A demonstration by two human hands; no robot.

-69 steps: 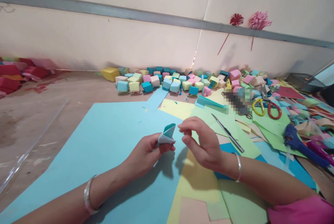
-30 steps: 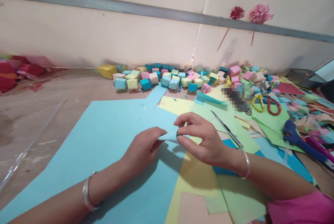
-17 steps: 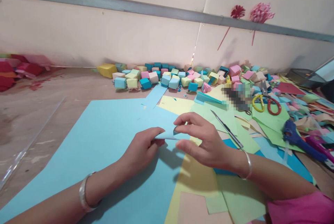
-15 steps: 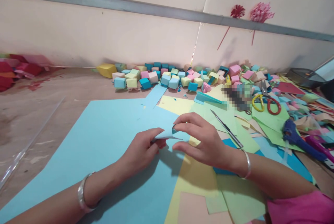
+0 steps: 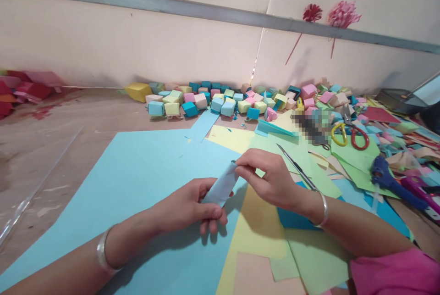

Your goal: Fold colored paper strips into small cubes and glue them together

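A small folded strip of light blue paper (image 5: 222, 187) is held between both hands above a large light blue sheet (image 5: 137, 180). My left hand (image 5: 192, 205) grips its lower end, fingers curled round it. My right hand (image 5: 270, 178) pinches the upper end between thumb and fingertips. Each wrist wears a silver bangle. The strip slants up to the right.
Yellow (image 5: 256, 226) and green sheets (image 5: 309, 166) overlap under my right arm. A craft knife (image 5: 297, 171) lies right of my right hand. Scissors with yellow and red handles (image 5: 349, 134), a blue glue gun (image 5: 395, 185) and paper scraps crowd the right. Several folded paper cubes (image 5: 206, 102) line the wall.
The paper piece was rounded and open, then pressed flat and level between the hands. Now it is a longer strip tilted up to the right, and my left hand has dropped lower.
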